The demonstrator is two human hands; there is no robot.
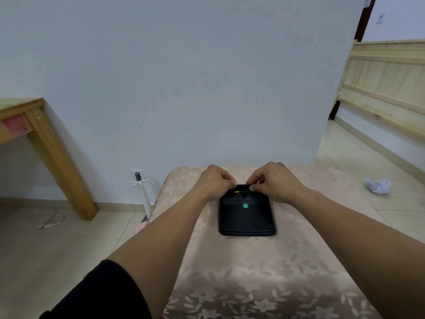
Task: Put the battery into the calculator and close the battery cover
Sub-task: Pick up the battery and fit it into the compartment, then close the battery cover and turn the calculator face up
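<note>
we see the calculator (247, 215) lying face down on a surface covered with a flowered cloth (230, 284), its green sticker (245, 205) turned up. we use this sticker as our landmark. beyond the sticker, at the far edge of the calculator, both hands meet over the battery compartment (241, 191). a thin yellow line shows there between the fingertips; we judge it may be the battery or a contact, but it is too small to tell.

our left hand (215, 183) has its fingers curled and pinched at the far left of the sticker. our right hand (276, 181) has its fingers pinched at the far right of the sticker, on a small dark part that we think is the battery cover. what exactly each hand grasps, we cannot tell.

what could go wrong, in our judgement: the cloth is soft, so pressing can tilt the calculator and the cover tabs can miss their slots. if the battery is not seated flat, the cover will not close. a small part can also slip from the fingers and get lost in the cloth.
</note>
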